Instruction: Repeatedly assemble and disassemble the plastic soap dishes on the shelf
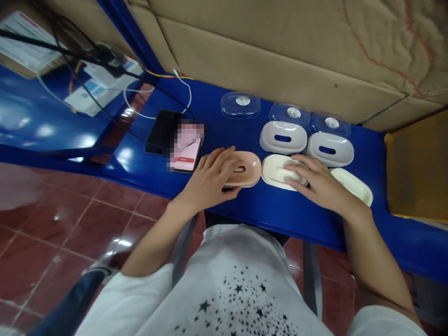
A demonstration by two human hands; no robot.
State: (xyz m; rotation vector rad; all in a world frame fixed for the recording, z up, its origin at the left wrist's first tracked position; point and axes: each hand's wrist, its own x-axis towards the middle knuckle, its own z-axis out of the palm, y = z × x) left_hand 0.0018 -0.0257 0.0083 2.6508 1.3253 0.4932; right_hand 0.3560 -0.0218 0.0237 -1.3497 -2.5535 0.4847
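Observation:
My left hand [214, 177] grips the left end of a peach oval dish with a slot [251, 169], which looks like a soap dish; the thumb is at its near edge and the fingers reach over the far side. Just to its right is a cream oval dish part [275, 170] with a raised middle, lying on the bench. My right hand [311, 177] holds the right end of this raised part between thumb and fingers. Another cream oval piece [355, 186] rests partly hidden behind my right forearm.
Two white slotted dishes [283, 135] sit beyond my right hand. Several clear lids [241, 106] with round stickers line the back of the blue bench [224, 135]. A phone [187, 147] and a black device [161, 133] lie left, near cables. A cardboard box [416, 168] stands right.

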